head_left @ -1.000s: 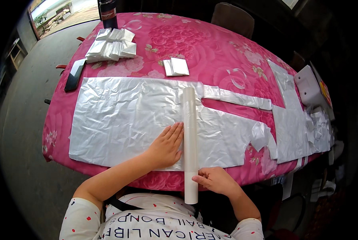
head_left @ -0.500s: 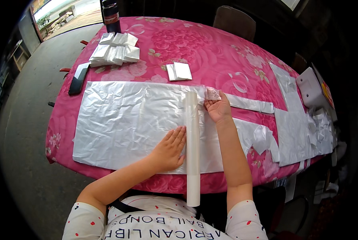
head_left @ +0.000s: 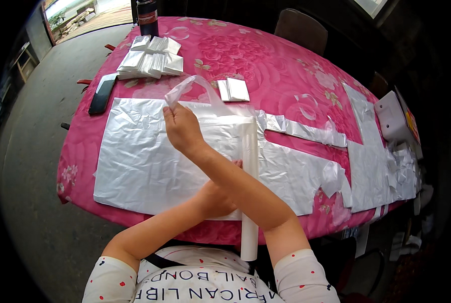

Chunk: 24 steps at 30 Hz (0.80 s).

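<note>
A long white roll (head_left: 249, 197) lies across a flat silvery plastic sheet (head_left: 139, 161) on the pink flowered table (head_left: 266, 55). My left hand (head_left: 216, 198) presses flat on the sheet just left of the roll, partly hidden under my right forearm. My right arm crosses over it, and my right hand (head_left: 181, 129) pinches a thin clear plastic loop (head_left: 187, 87) of the sheet, lifted off the table at the sheet's far edge.
A pile of folded white bags (head_left: 152, 55) and a black flat object (head_left: 102, 94) lie at the far left, with a dark bottle (head_left: 147, 12) behind. Two small folded pieces (head_left: 234, 90) sit mid-table. More cut plastic (head_left: 382, 171) and a white box (head_left: 394, 118) are on the right.
My right hand left the roll's near end, reached to the sheet's far edge, then swung left across my left arm, lifting a plastic loop. My left hand stayed pressed down.
</note>
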Available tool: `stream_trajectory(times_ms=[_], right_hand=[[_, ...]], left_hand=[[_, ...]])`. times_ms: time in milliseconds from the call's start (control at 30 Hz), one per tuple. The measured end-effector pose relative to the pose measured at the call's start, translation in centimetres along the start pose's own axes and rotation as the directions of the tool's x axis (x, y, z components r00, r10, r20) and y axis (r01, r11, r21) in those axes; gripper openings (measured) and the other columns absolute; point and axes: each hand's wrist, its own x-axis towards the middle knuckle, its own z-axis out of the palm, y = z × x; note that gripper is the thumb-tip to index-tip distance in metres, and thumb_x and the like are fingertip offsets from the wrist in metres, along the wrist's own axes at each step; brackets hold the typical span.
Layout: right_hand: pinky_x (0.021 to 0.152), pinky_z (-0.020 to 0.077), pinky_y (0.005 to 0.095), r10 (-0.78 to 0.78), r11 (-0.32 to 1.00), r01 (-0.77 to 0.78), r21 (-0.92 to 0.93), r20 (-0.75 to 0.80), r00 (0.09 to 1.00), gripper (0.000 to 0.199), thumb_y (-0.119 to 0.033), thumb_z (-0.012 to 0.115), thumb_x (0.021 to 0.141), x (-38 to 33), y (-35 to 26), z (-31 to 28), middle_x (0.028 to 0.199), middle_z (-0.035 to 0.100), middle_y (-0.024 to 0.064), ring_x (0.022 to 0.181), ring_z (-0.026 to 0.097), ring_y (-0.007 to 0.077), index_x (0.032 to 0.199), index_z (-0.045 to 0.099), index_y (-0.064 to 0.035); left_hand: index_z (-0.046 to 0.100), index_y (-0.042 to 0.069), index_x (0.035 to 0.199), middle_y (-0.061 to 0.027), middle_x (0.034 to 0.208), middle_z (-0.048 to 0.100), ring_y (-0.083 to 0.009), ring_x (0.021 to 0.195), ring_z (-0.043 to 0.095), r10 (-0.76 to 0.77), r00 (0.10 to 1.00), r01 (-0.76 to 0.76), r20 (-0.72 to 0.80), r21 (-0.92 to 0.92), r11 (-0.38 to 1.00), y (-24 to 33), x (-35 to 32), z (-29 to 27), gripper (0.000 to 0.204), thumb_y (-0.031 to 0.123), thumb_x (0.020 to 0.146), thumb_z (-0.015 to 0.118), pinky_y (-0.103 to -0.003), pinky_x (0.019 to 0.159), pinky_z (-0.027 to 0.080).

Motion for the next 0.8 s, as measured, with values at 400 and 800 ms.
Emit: stream_trajectory(times_ms=[400, 800], right_hand=[[0.107, 0.0235, 0.042, -0.346, 0.915, 0.399, 0.052, 0.608, 0.714, 0.06, -0.027, 0.059, 0.082, -6.8, -5.6, 7.1, 0.139, 0.032, 0.0235, 0.133, 0.023, 0.037, 0.131, 0.038, 0.0027], [0.098, 0.0367, 0.0375, -0.081, 0.946, 0.069, -0.316, -0.024, 0.996, 0.035, -0.021, 0.057, 0.087, -18.7, 3.8, -15.6, 0.126, 0.05, 0.016, 0.118, 0.047, 0.0302, 0.116, 0.054, -0.0016]], left_hand=[[0.026, -0.01, 0.135, -0.0255, 0.143, 0.02, -0.0345, 0.136, 0.016, -0.145, 0.97, 0.16, 0.195, -0.061, 0.985, -0.3, -0.2, 0.8, 0.067, 0.03, 0.084, 0.044, -0.043, 0.11, 0.015], [0.02, -0.008, 0.136, -0.0195, 0.142, 0.027, -0.028, 0.131, 0.029, -0.532, 0.653, 0.103, 0.538, -0.76, -0.642, -7.6, 8.8, -1.0, 0.069, 0.043, 0.093, 0.035, -0.037, 0.108, 0.024]])
